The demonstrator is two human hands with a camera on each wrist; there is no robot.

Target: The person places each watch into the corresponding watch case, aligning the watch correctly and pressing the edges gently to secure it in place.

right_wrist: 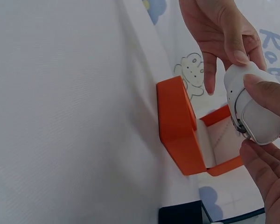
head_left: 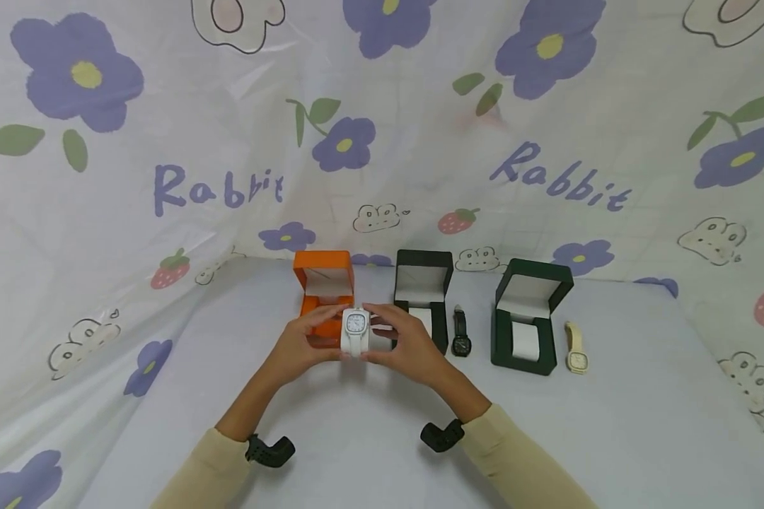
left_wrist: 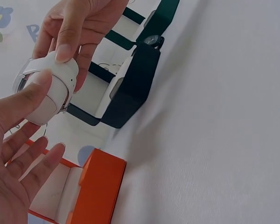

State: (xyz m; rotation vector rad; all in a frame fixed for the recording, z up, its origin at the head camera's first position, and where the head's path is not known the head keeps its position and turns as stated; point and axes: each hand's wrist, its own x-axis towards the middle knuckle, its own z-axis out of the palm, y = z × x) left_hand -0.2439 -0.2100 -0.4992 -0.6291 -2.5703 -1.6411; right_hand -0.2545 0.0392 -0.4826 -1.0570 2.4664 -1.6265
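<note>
Both hands hold a white watch [head_left: 356, 324] strapped round a white cushion [right_wrist: 262, 122], in front of the orange watch box. My left hand [head_left: 299, 348] pinches one end of the cushion between thumb and fingers. At the other end, my right hand [head_left: 410, 344] grips it likewise. The watch face points up toward the head camera. In the right wrist view the strap's buckle [right_wrist: 241, 127] shows on the cushion's underside. Behind the hands the orange box [head_left: 322, 263] stands with its lid up; its inside is partly hidden by the left hand.
A black watch box [head_left: 424, 259] stands open at centre, a black watch [head_left: 461, 344] beside it. Farther right are an open green box [head_left: 523, 364] with a white cushion inside, and a cream-gold watch [head_left: 576, 360]. A patterned cloth [head_left: 420, 141] hangs behind the white table [head_left: 369, 452].
</note>
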